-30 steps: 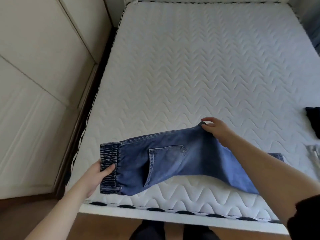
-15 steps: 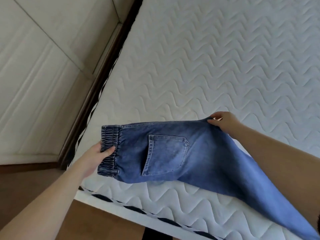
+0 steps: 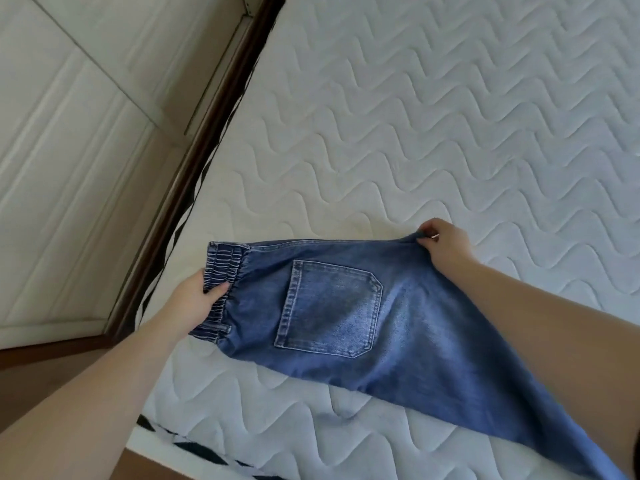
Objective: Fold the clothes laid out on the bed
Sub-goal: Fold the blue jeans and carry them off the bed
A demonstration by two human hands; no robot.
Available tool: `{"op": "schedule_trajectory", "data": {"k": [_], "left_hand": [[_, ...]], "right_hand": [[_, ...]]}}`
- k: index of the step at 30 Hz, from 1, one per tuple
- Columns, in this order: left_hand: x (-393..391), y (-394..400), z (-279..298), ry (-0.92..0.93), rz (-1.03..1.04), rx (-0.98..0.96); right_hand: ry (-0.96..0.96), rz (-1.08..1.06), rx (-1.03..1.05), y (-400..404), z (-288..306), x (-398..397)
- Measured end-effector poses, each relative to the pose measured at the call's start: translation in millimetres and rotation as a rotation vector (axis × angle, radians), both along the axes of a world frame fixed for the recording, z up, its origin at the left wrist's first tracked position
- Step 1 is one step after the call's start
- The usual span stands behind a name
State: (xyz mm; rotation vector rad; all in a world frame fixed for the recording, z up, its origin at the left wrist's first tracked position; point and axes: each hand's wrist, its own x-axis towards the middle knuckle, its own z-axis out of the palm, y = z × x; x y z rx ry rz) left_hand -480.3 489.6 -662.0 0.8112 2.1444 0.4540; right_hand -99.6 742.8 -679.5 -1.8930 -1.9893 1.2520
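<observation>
The blue jeans [image 3: 398, 327] lie across the near left corner of the mattress [image 3: 433, 116], back pocket [image 3: 329, 306] up, the gathered waistband [image 3: 221, 285] just inside the left edge and the leg trailing off toward my lower right, out of view. The far seam edge is raised slightly off the quilting between my two grips. Beyond it the white quilted surface stretches away bare, open ground to the far and right sides; to the left the room ends at once at the mattress edge and the dark wooden frame [image 3: 194, 161]. My left hand [image 3: 194, 306] grips the waistband, thumb curled over the elastic. My right hand [image 3: 445, 242] pinches the far edge of the denim. Pale panelled cupboard doors [image 3: 69, 150] stand beside the frame on the left.
</observation>
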Motion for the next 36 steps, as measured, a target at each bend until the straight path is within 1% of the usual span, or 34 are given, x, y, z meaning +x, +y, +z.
{"op": "schedule_trajectory", "data": {"k": [3,8,10,13,15,18,19,21,23,24,26,28,29,31,33,36], "left_hand": [[5,1,-22,0.138,-0.009,-0.027],[6,-1,-44,0.215,0.003,-0.03],[4,-4,-49,0.291,0.032,-0.026],[1,-3,-52,0.417,0.002,-0.148],[0,1,-52,0.436,-0.047,-0.225],[8,3,-44,0.496,-0.072,-0.286],[13,2,-38,0.554,-0.065,-0.264],[27,1,-24,0.722,-0.084,-0.108],[51,1,-13,0.898,-0.23,0.142],[70,3,-11,0.934,-0.339,0.264],[117,7,-14,0.893,-0.539,0.419],[166,7,-22,0.821,-0.673,0.428],[185,3,-28,0.802,-0.724,0.4],[210,-9,-44,0.786,-0.811,0.312],[216,-19,-56,0.775,-0.856,0.206],[215,-22,-62,0.781,-0.86,0.126]], "right_hand": [[-0.039,0.026,0.006,5,-19,-4],[-0.076,0.076,0.087,5,-43,-2],[-0.086,0.083,0.126,3,-49,-2],[-0.065,0.059,0.115,5,-52,-3],[-0.071,0.054,0.11,6,-54,-3],[-0.184,0.064,0.129,2,-49,-8],[-0.243,0.062,0.138,-1,-44,-10],[-0.319,0.038,0.184,-10,-29,-10],[-0.301,0.066,0.309,-30,-10,-7],[-0.273,0.114,0.388,-45,-3,-4],[-0.223,0.245,0.511,-85,4,1],[-0.226,0.386,0.543,-131,0,9],[-0.253,0.46,0.523,-153,-6,14],[-0.347,0.576,0.402,-183,-20,33],[-0.43,0.596,0.305,-195,-35,61],[-0.497,0.548,0.263,-193,-42,103]]}}
